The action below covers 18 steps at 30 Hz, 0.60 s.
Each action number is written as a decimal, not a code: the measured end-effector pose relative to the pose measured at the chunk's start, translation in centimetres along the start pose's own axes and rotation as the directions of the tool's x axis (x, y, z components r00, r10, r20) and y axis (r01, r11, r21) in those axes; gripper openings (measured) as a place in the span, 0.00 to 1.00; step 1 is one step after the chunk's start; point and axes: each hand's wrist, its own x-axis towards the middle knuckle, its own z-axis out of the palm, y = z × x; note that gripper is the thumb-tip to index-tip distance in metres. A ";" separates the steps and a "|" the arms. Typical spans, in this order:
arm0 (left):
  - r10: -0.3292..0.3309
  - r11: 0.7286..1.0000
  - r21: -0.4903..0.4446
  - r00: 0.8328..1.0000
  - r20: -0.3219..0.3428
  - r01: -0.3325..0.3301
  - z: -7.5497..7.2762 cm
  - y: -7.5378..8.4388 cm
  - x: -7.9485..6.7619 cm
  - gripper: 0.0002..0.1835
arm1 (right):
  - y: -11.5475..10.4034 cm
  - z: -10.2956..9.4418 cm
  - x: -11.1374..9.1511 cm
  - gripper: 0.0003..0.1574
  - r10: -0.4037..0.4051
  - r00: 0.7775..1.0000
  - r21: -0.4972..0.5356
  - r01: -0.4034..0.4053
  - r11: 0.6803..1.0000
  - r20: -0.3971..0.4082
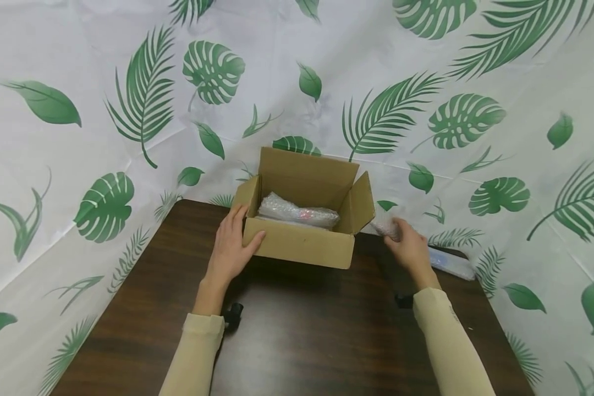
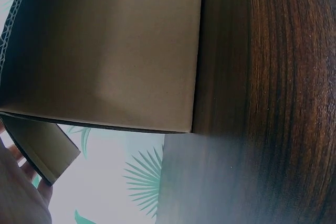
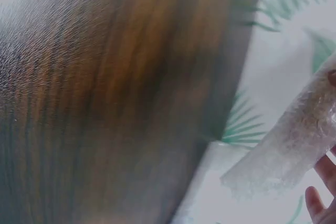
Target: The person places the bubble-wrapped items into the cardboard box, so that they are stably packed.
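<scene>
An open cardboard box (image 1: 304, 245) stands at the back of the table, its flaps up. Inside lies a bubble-wrapped package (image 1: 302, 213) with a small red mark, on top of other clear wrapping. My left hand (image 1: 230, 247) grips the box's left side, thumb over the front edge; in the left wrist view its fingers lie around the side flap (image 2: 50, 148). To the right of the box, my right hand (image 1: 410, 250) holds another bubble-wrapped package (image 1: 385, 226). This package (image 3: 286, 148) looks long and rounded in the right wrist view; its contents are hidden.
A further clear-wrapped package (image 1: 451, 263) with blue on it lies at the table's back right, beyond my right wrist. The dark wooden table (image 1: 307, 330) meets a leaf-patterned white sheet (image 1: 326, 121) at the back and sides.
</scene>
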 end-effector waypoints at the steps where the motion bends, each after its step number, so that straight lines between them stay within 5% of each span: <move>1: 0.001 1.000 0.000 1.000 -0.001 -0.001 0.0 0.0 0.0 0.45 | -0.3 -0.5 -0.2 0.41 0.006 1.000 0.014 -0.006 1.000 -0.022; 11: 0.007 1.000 -0.007 1.000 -0.003 -0.007 0.0 -0.1 -0.1 0.45 | -4.5 -6.4 -1.5 0.41 -0.019 0.963 0.065 0.038 0.997 -0.267; 18: 0.007 1.000 -0.004 1.000 0.000 -0.007 0.0 0.0 0.1 0.45 | -8.1 -10.7 -1.6 0.38 -0.138 0.891 0.027 0.166 0.986 -0.433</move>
